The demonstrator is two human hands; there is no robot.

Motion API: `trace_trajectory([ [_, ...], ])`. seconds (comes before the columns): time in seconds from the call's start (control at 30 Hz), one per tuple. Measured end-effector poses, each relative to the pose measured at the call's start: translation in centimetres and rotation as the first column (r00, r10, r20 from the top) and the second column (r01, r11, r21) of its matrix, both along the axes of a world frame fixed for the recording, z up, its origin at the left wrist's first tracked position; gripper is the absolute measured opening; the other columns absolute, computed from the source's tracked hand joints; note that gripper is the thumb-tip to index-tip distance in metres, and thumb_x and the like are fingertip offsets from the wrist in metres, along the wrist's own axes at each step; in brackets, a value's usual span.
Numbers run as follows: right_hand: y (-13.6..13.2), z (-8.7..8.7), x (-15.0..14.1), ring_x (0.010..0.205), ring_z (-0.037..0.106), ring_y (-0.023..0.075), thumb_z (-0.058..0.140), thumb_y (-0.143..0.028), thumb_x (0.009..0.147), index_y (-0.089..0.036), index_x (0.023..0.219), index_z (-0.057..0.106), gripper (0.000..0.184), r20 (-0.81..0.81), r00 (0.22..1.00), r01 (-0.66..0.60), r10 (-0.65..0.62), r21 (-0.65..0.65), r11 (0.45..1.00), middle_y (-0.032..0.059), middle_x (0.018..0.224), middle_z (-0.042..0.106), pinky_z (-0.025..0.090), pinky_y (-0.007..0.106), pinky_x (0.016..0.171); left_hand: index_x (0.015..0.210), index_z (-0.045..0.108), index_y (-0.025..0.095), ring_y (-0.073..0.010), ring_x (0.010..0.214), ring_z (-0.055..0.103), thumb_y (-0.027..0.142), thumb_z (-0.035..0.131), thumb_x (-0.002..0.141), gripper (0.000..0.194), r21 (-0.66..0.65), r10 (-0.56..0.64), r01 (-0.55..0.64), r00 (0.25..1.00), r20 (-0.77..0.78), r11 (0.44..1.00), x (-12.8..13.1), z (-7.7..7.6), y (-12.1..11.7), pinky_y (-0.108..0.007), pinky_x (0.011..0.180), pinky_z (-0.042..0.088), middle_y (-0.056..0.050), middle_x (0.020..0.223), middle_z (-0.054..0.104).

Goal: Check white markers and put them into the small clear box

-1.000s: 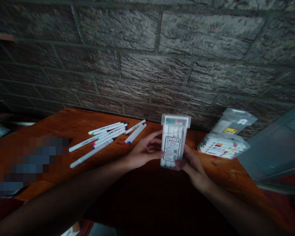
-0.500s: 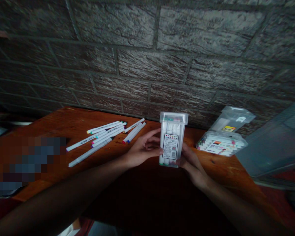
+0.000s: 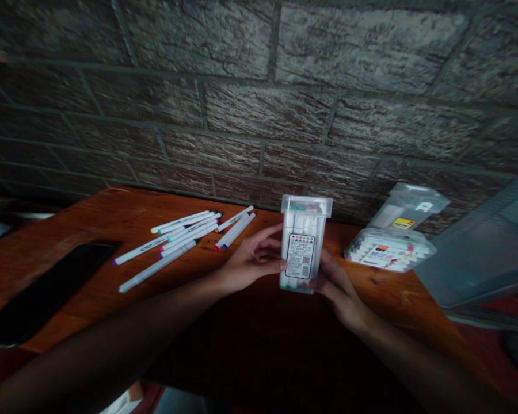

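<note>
Hardly anything has moved since 0.5 s ago: the left hand (image 3: 251, 259), pen box (image 3: 303, 230) and right hand (image 3: 339, 284) keep their places. At far left, a phone (image 3: 49, 290) lies on the table (image 3: 82, 221), then loose pens (image 3: 190, 237). Both hands clasp the upright box by its 2 lower sides; it looks light, stiff and slick, best gripped there. Wood shows rightward, up to a pen pack (image 3: 391, 254) and clear case (image 3: 416, 201). The wall (image 3: 242, 109) bounds the back; the near edge sinks into shadow.

Black-bordered label (image 3: 301, 256) on clear case (image 3: 305, 225)
</note>
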State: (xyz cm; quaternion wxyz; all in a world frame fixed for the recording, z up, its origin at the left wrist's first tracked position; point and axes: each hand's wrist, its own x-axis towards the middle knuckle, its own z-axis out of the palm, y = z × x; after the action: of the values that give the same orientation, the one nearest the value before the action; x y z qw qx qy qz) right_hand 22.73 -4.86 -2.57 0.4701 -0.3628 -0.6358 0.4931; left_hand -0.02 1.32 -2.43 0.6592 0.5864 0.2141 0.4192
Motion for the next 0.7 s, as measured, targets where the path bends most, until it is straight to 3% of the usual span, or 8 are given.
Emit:
trace_trajectory([
  [0.3,0.0,-0.3,0.2,0.128,0.064,0.0332,0.069,-0.032,0.094,-0.031,0.146,0.059,0.053,-0.008,1.000,-0.009,0.009,0.004,1.000,0.0072,0.143,0.069,0.050,0.055,0.112,0.148,0.060,0.028,-0.0266,0.110,0.071,0.022,0.092,0.078,0.077,0.006,0.003,-0.003,1.000,0.001,1.000,-0.1,-0.1,0.0,-0.048,0.102,0.053,-0.008,0.115,0.075],
  [0.57,0.2,-0.5,0.1,0.130,0.063,0.0341,0.069,-0.040,0.095,-0.033,0.147,0.059,0.053,-0.007,1.000,-0.022,0.022,-0.010,1.000,0.0072,0.145,0.067,0.050,0.055,0.110,0.145,0.060,0.024,-0.0255,0.107,0.073,0.023,0.094,0.075,0.077,-0.010,0.052,-0.052,0.998,0.043,0.999,0.2,-0.3,-0.2,-0.041,0.096,0.056,-0.007,0.111,0.077],
  [0.63,0.6,-0.7,0.5,0.131,0.062,0.0340,0.066,-0.046,0.097,-0.033,0.147,0.058,0.053,0.009,0.998,0.061,-0.061,0.012,0.998,0.0078,0.146,0.065,0.048,0.055,0.111,0.143,0.061,0.022,-0.0256,0.106,0.073,0.025,0.093,0.076,0.075,0.002,0.074,-0.074,0.996,0.043,0.997,0.2,-0.3,0.0,-0.040,0.095,0.055,-0.008,0.112,0.077],
  [0.7,0.9,-0.6,1.2,0.133,0.060,0.0335,0.063,-0.050,0.098,-0.033,0.145,0.059,0.050,0.030,0.966,0.254,-0.258,0.102,0.962,0.0082,0.142,0.067,0.046,0.055,0.113,0.140,0.063,0.021,-0.0251,0.103,0.073,0.026,0.093,0.076,0.070,0.020,0.097,-0.098,0.995,0.033,0.995,0.2,-0.4,0.4,-0.040,0.094,0.055,-0.008,0.111,0.078],
])
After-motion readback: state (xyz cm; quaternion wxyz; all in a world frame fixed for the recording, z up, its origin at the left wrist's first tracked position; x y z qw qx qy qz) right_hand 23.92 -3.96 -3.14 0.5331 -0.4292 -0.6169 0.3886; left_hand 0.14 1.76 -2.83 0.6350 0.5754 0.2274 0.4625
